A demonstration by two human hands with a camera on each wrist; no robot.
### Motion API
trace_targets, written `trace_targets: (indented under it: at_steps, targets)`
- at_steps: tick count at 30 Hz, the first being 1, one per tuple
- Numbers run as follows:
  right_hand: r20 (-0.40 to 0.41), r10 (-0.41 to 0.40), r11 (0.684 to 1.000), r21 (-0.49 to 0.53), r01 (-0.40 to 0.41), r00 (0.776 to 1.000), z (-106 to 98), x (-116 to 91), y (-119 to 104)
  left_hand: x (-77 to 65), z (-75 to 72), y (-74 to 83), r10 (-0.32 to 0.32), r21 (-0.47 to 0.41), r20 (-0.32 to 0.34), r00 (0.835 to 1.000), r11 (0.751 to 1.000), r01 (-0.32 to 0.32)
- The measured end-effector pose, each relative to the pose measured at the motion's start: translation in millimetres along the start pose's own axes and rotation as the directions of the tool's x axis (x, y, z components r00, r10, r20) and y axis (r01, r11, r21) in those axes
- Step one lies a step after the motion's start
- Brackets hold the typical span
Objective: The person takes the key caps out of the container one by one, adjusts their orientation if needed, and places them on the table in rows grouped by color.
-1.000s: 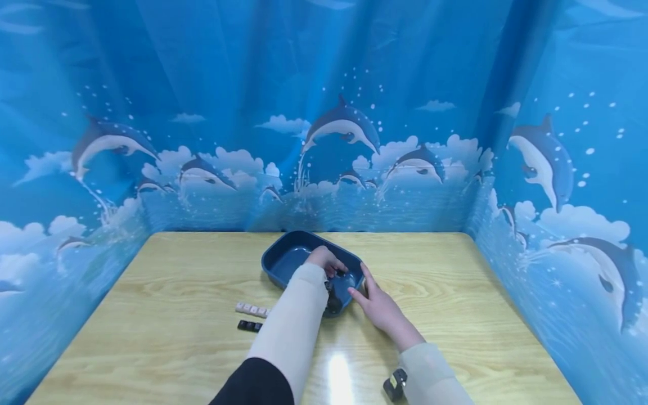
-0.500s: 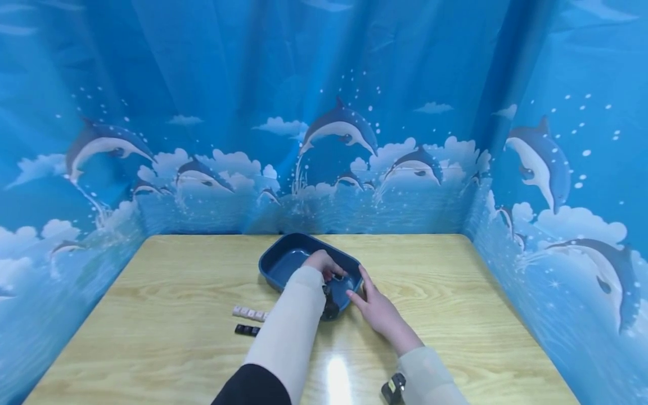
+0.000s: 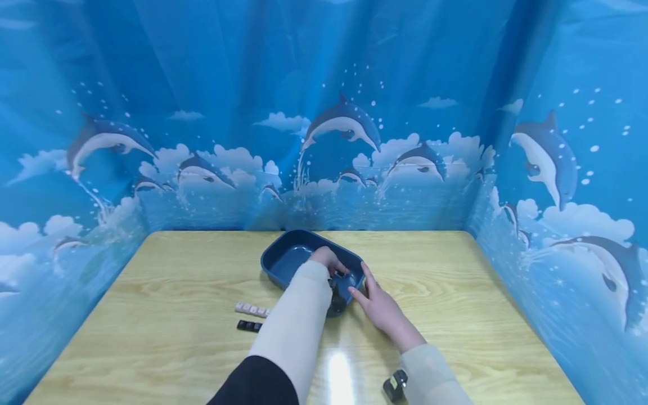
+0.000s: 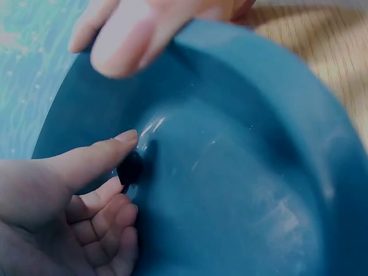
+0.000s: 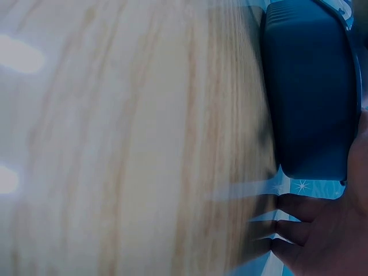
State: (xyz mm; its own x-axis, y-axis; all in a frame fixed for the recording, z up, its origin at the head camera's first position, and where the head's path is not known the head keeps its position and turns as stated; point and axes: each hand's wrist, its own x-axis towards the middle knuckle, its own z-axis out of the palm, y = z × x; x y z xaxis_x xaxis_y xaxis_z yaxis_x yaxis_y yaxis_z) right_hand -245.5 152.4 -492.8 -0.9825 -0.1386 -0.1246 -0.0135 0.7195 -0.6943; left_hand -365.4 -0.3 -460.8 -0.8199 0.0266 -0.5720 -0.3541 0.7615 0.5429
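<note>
A dark blue basin (image 3: 284, 253) stands at the back middle of the table. My left hand (image 3: 325, 260) reaches down into it. Seen from the left wrist, thumb and forefinger pinch a small black keycap-like piece (image 4: 130, 168) close over the basin's floor, the other fingers curled below. My right hand (image 3: 383, 312) grips the basin's right end, thumb over the rim and fingers along the outside. To the left of my left forearm lie a row of white keycaps (image 3: 250, 309) and, nearer me, a row of black keycaps (image 3: 248, 325); the sleeve hides their right ends.
The wooden table (image 3: 167, 337) carries all of this. A blue curtain (image 3: 212, 84) printed with dolphins rises along its back and sides. Wrist cameras are strapped on, the right one (image 3: 395, 385) hanging beside the right sleeve.
</note>
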Motion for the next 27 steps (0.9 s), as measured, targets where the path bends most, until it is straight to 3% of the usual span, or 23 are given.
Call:
trace_targets:
  at_steps: [7,15,20,27]
  targets:
    - [-0.012,-0.018,1.000,-0.013,0.018,1.000,0.1,1.8,1.1,2.8,-1.6,-0.2,0.007,0.029,0.017,1.000,1.000,-0.007]
    - [-0.018,-0.006,1.000,-0.013,0.006,1.000,2.2,2.1,1.7,3.4,3.5,-1.8,0.059,0.046,-0.024,0.998,0.997,-0.058]
    - [-0.025,-0.006,1.000,-0.015,0.005,1.000,1.9,1.9,1.2,0.6,-1.3,-5.0,0.099,0.063,-0.018,0.995,0.993,-0.098]
    - [-0.016,-0.005,1.000,-0.013,0.005,1.000,2.9,0.8,2.1,-8.5,-8.0,-8.9,0.087,-0.116,0.028,0.996,0.990,-0.083]
